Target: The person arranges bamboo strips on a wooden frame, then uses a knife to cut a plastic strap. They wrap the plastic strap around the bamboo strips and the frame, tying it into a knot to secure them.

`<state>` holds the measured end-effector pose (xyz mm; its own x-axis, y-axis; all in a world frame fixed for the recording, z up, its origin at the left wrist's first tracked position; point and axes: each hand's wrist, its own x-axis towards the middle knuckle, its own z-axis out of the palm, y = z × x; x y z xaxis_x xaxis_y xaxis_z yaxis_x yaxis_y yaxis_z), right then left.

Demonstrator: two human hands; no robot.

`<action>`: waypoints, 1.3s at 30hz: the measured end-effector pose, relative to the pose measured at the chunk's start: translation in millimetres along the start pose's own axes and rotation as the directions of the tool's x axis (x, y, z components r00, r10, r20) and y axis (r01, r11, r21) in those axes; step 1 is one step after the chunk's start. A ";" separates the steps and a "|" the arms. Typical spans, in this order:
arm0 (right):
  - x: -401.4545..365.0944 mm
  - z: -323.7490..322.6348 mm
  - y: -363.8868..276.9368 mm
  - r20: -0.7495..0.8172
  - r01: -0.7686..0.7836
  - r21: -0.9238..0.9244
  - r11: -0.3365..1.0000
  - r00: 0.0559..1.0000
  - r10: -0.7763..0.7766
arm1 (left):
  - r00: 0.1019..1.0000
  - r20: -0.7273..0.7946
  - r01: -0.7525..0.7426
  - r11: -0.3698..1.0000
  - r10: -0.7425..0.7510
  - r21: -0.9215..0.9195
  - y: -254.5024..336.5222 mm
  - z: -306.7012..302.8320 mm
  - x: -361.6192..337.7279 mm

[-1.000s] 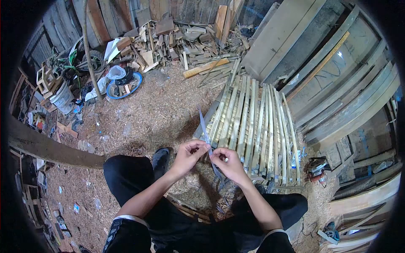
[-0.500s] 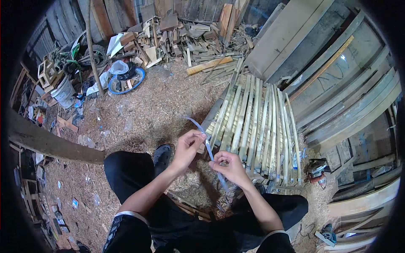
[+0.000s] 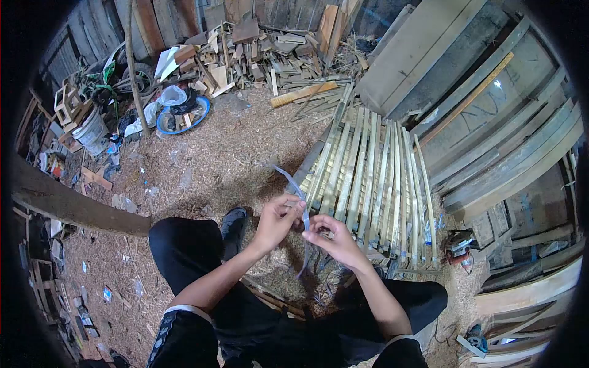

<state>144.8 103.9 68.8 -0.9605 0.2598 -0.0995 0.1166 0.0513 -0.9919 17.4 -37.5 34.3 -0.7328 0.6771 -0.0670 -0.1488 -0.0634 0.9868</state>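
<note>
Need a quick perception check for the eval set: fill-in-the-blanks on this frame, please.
The left hand and right hand both pinch the thin grey-blue flexible strip, whose upper end curls toward the person's ___.
The pale split-bamboo slats lie to the ___ of the black shoe.
The strip's lower end hangs ___ both hands.
Missing: left; right; below.

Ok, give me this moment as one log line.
left hand: pinching bluish strap | right hand: pinching it lower down | beyond hands: bamboo slats on sawdust floor
</note>
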 end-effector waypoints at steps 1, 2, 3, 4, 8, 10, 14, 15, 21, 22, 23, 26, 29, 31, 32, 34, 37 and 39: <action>-0.2 0.3 1.6 -0.002 -0.001 0.000 1.000 1.000 0.001 | 1.000 0.011 -0.010 1.000 0.010 -0.025 -1.7 1.7 -1.1; 0.0 0.5 5.2 -0.021 -0.040 -0.011 0.999 0.999 0.040 | 1.000 0.022 -0.019 0.999 0.020 -0.048 -2.9 2.9 -1.8; 0.3 0.4 9.4 -0.040 -0.080 -0.020 0.997 0.996 0.079 | 1.000 0.023 -0.018 0.999 0.019 -0.048 -2.6 4.0 -2.4; 0.2 -0.2 14.4 -0.041 -0.081 -0.018 0.997 0.996 0.080 | 1.000 0.006 -0.024 1.000 0.024 -0.012 -1.8 4.9 -3.2; 1.0 -4.9 33.5 -0.081 -0.088 -0.030 0.996 0.993 0.085 | 0.999 -0.035 -0.034 0.997 0.036 0.066 -9.4 -0.5 0.3; 0.5 -4.1 37.2 -0.084 -0.066 -0.044 0.997 0.995 0.062 | 0.997 -0.067 -0.034 0.995 0.041 0.097 -12.1 -0.8 2.2; -2.1 3.7 47.2 -0.204 -0.090 -0.248 0.965 0.978 0.038 | 0.995 -0.103 0.000 0.993 0.012 0.117 -28.8 -5.0 6.6; -2.9 5.4 50.8 -0.244 -0.118 -0.297 0.948 0.969 0.044 | 0.995 -0.100 0.003 0.993 0.009 0.118 -26.2 -7.2 6.8; -5.8 11.0 55.3 -0.200 -0.036 -0.677 0.736 0.970 -0.136 | 0.943 -0.127 -0.091 0.606 0.308 0.790 -19.8 -17.6 3.2; -5.9 11.7 51.7 -0.198 -0.036 -0.677 0.735 0.971 -0.134 | 0.939 -0.025 -0.201 0.607 0.344 0.769 -25.2 -21.7 4.1; -5.3 12.7 47.7 -0.216 -0.073 -0.665 0.743 0.971 -0.098 | 0.922 0.076 -0.309 0.603 0.380 0.735 -30.1 -25.5 4.7; -5.7 13.7 39.7 -0.229 -0.098 -0.677 0.730 0.970 -0.082 | 0.912 0.209 -0.388 0.573 0.354 0.722 -40.5 -32.4 5.1; -3.9 11.9 39.6 -0.193 -0.074 -0.715 0.695 0.977 -0.094 | 0.893 0.258 -0.431 0.537 0.368 0.725 -52.7 -37.1 0.8; -2.8 11.9 41.6 -0.162 -0.062 -0.729 0.682 0.983 -0.084 | 0.904 0.264 -0.419 0.569 0.337 0.708 -59.9 -41.9 1.4; -2.7 12.2 43.6 -0.164 -0.034 -0.708 0.705 0.979 -0.117 | 0.913 0.269 -0.405 0.601 0.307 0.689 -64.0 -43.2 1.7; -3.2 13.6 40.2 -0.166 -0.006 -0.686 0.728 0.975 -0.148 | 0.919 0.252 -0.390 0.606 0.304 0.693 -67.1 -43.5 1.0; -5.5 15.7 35.6 -0.127 0.006 -0.772 0.635 0.978 -0.164 | 0.928 0.209 -0.361 0.603 0.309 0.711 -69.5 -42.5 -0.7; -9.0 20.5 39.4 -0.122 0.045 -0.840 0.540 0.955 -0.270 | 0.930 0.183 -0.346 0.595 0.318 0.725 -71.2 -40.7 -1.6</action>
<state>152.9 83.8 29.0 -0.9181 0.3518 0.1824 0.2317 0.8499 -0.4733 2.1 -63.9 -41.8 -0.6076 0.7438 0.2784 0.6466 0.2597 0.7172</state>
